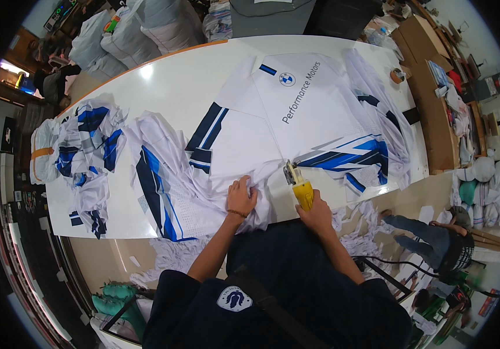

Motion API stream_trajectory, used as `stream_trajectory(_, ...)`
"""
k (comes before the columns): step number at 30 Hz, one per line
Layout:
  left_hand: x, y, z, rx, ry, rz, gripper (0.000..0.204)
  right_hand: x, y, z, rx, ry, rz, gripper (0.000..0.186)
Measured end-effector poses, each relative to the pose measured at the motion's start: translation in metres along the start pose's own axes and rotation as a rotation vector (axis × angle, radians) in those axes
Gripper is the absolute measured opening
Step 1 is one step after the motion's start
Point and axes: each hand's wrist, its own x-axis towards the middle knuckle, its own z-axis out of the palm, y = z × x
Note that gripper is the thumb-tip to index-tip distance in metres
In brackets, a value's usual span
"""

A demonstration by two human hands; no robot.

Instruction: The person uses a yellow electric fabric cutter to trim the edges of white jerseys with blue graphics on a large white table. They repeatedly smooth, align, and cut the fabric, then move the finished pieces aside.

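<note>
White sports-jersey fabric [235,142] with navy and blue stripe panels lies across the white table in front of me. My right hand [315,212] is wrapped round a yellow electric fabric cutter [303,192]. Its metal head touches the cloth where a slit-like gap shows, beside a blue striped panel [349,156]. To the left of the cutter, my left hand [242,198] rests on rumpled white cloth, fingers apart and pressing down. A printed roundel and dark lettering mark the upper part of the fabric.
A heap of striped fabric pieces [90,142] sits at the table's left end. White offcuts [186,256] litter the floor below. Large stuffed sacks [145,35] stand behind the table, and a cardboard box [427,110] at right. Another person [451,244] is at far right.
</note>
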Motion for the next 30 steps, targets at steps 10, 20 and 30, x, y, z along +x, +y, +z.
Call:
stream_trajectory(10,-0.007,-0.026,0.012,-0.165,0.041,0.057,0.021,0.02,-0.019,0.009,-0.04,0.054,0.043,0.062)
stream_trajectory(20,-0.008,-0.031,0.014,-0.177,0.047,0.066,0.029,0.031,-0.029,0.001,-0.056,0.025,0.069,0.063)
stream_trajectory(30,-0.008,-0.03,0.012,-0.177,0.036,0.058,0.03,0.058,-0.044,-0.007,-0.058,0.024,0.037,0.063)
